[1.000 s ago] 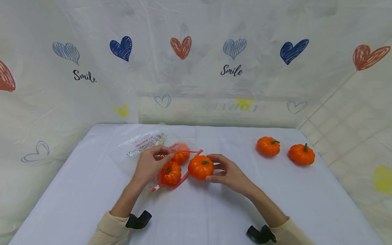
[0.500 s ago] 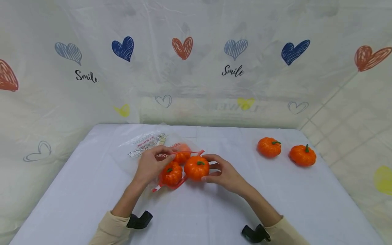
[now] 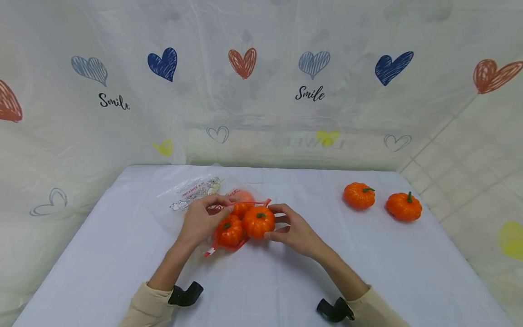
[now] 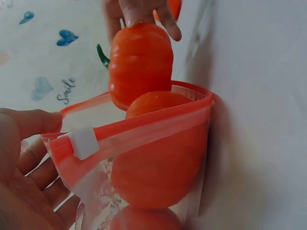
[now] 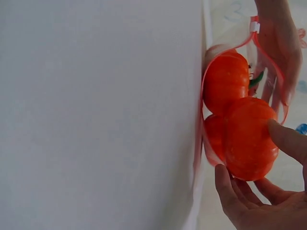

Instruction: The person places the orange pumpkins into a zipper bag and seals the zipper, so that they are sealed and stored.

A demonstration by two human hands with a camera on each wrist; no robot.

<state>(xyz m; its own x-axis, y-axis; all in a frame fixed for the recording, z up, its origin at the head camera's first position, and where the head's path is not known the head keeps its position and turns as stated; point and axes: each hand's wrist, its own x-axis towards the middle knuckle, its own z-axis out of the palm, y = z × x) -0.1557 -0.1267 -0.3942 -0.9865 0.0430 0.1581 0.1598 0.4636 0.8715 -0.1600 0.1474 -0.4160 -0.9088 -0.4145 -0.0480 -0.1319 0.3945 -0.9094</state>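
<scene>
My left hand point(image 3: 200, 221) pinches the red rim of a clear slider-zip bag point(image 3: 192, 193), spreading its mouth. A white slider point(image 4: 84, 143) sits on that rim near my thumb. My right hand point(image 3: 297, 232) holds an orange pumpkin point(image 3: 259, 222) with a green stem, thumb on one side and fingers on the other. This pumpkin is at the bag's mouth, partly within the red rim in the right wrist view. Inside the bag lie a front pumpkin point(image 3: 229, 231) and another pumpkin point(image 3: 242, 210) behind it, partly hidden by the rim and my left hand.
Two more orange pumpkins, a left one point(image 3: 358, 196) and a right one point(image 3: 403, 207), stand at the back right of the white-covered table point(image 3: 310, 290). A pale sheet point(image 3: 269, 109) printed with hearts hangs behind the table.
My right hand has moved left with its pumpkin, from beside the bag's rim to its mouth, overlapping the pumpkins inside. My left hand keeps its grip on the rim.
</scene>
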